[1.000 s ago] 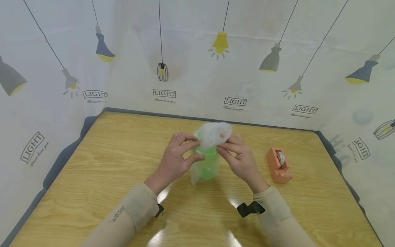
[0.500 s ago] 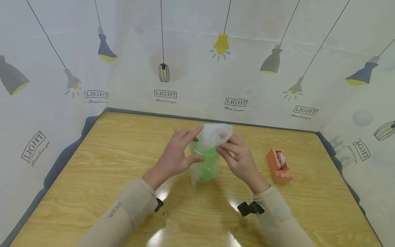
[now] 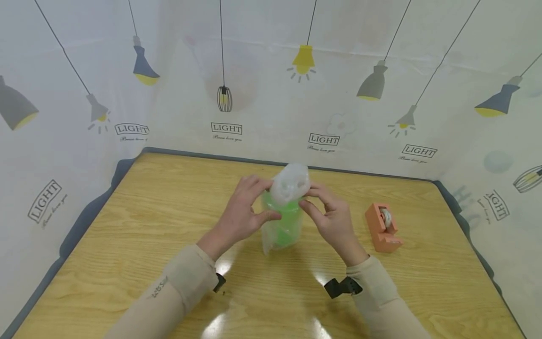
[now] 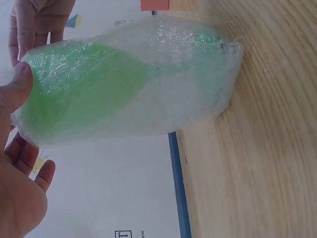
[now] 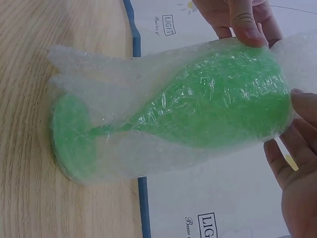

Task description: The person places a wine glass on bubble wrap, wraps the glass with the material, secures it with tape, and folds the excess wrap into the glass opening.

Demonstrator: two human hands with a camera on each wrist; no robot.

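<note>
A green stemmed goblet (image 5: 218, 104), wrapped in clear bubble wrap (image 4: 173, 94), stands upright on the wooden table (image 3: 148, 235). Its round foot and thin stem show through the wrap in the right wrist view. Above the rim, the loose top of the wrap bunches into a whitish flap. On the left side, my left hand (image 3: 239, 212) holds the wrap near the rim between thumb and fingers. My right hand (image 3: 334, 219) pinches the flap's right side, its thumb at the rim. The far fingertips of both hands are partly hidden behind the wrap.
An orange tape dispenser (image 3: 383, 230) with a roll of clear tape stands to the right of the goblet. Behind and at both sides of the table hangs a pale sheet (image 3: 262, 94) printed with lamps; a dark blue strip runs along the table's edges.
My left fingers opened off the wrap, then came back to it. The wrap's flap swung from the right toward the middle and up. My right hand shifted its fingers slightly on it.
</note>
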